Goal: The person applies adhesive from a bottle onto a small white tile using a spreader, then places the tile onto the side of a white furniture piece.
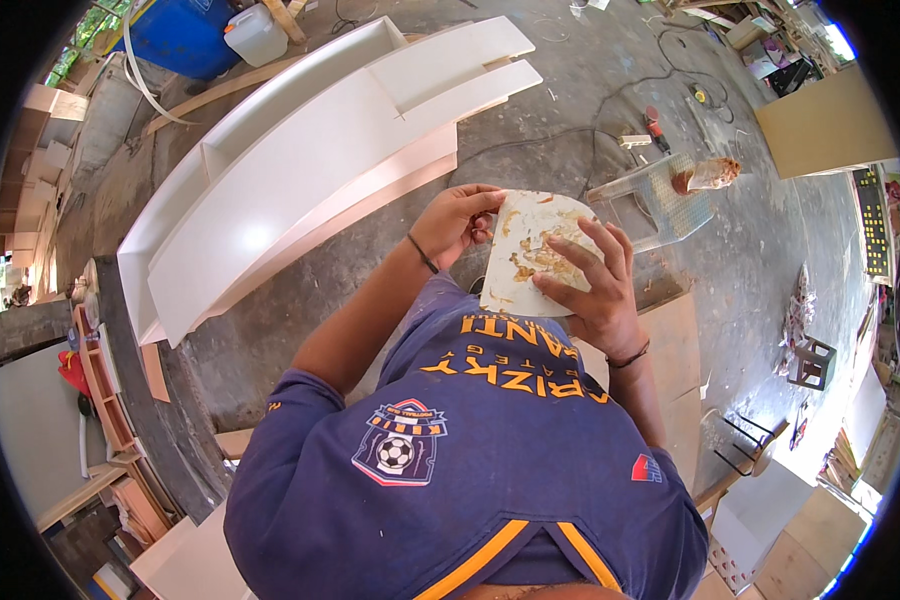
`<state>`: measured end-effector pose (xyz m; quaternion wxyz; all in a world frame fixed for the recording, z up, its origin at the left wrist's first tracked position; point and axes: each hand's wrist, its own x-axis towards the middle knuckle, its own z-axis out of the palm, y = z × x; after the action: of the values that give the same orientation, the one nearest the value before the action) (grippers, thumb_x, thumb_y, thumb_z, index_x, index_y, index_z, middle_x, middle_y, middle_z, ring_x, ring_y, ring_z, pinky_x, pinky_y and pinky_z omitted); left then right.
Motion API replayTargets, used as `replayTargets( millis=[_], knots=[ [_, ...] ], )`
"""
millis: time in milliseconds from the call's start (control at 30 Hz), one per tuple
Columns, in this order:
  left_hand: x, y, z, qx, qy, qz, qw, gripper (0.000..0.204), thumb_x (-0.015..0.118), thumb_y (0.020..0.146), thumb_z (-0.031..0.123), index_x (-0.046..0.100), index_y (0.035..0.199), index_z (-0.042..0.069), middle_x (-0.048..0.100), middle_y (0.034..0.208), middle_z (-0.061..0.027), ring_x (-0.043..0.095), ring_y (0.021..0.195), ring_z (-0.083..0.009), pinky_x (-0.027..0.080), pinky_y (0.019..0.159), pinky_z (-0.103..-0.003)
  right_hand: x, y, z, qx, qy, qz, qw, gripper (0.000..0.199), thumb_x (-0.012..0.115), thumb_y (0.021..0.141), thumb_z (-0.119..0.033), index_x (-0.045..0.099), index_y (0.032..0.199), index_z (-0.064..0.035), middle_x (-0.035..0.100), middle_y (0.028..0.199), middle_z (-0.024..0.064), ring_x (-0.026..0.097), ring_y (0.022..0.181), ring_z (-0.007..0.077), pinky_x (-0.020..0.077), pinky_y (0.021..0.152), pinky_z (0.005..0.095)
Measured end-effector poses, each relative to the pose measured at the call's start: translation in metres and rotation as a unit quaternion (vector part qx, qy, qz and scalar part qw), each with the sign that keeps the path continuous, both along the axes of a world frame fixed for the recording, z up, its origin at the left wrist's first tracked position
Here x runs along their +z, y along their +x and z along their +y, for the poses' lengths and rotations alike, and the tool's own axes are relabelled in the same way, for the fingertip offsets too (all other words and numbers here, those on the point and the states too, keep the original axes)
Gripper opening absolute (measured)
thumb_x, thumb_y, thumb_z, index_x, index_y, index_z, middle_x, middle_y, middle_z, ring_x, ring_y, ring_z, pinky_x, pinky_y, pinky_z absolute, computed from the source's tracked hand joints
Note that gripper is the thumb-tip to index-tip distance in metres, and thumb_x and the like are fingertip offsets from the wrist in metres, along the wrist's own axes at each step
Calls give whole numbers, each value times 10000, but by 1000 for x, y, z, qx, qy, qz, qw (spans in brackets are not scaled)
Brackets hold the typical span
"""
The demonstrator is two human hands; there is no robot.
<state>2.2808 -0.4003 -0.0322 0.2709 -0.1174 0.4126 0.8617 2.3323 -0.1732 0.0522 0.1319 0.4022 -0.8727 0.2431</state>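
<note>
Above my lap, a white board piece (506,262) with a rounded corner is tilted toward me, its face smeared with patchy yellow-brown glue-like stuff. The fingers of my left hand (460,222) are closed on its upper left edge, thumb on top. My right hand (602,285) is over the board's right side, fingers spread apart across the smeared face. Whether those fingertips press on the surface I cannot tell. Beyond the board stands a low clear plastic stool (660,205), with a brown-smeared container (712,175) lying on it.
A long curved white cabinet frame (300,150) lies on the concrete floor at left. Behind the stool are a red power tool (654,128) and trailing black cables (675,75). A blue drum (185,38) and a white jerrycan (256,38) stand far left. Plywood sheets (673,345) lie at right.
</note>
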Motion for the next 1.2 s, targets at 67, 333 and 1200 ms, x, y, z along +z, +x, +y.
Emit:
replayTargets(
  millis=[67, 333, 1200],
  knots=[
    [2, -2, 0, 8, -3, -8, 1000, 145, 603, 876, 184, 620, 919, 47, 511, 703, 57, 418, 575, -21, 353, 501, -175, 2, -1, -2, 4, 11, -21, 1000, 387, 663, 569, -90, 696, 937, -203, 513, 1267, 74, 355, 1276, 320, 279, 1025, 501],
    [6, -4, 10, 116, -180, 155, 964, 145, 559, 904, 177, 617, 933, 47, 573, 765, 43, 462, 637, -10, 384, 585, -162, -20, 10, -23, 46, -558, -483, 673, 753, 693, 750, -145, 305, 1388, -53, 404, 1345, 170, 379, 1254, 311, 326, 1016, 416],
    [-7, -2, 41, 180, -391, 239, 870, 289, 474, 924, 235, 562, 769, 7, 560, 646, -69, 501, 591, -133, 415, 576, -289, -37, 3, -47, -112, -336, -479, 803, 449, 549, 840, -92, 440, 1247, 62, 635, 1029, 181, 610, 967, 224, 460, 842, 316]
  ],
)
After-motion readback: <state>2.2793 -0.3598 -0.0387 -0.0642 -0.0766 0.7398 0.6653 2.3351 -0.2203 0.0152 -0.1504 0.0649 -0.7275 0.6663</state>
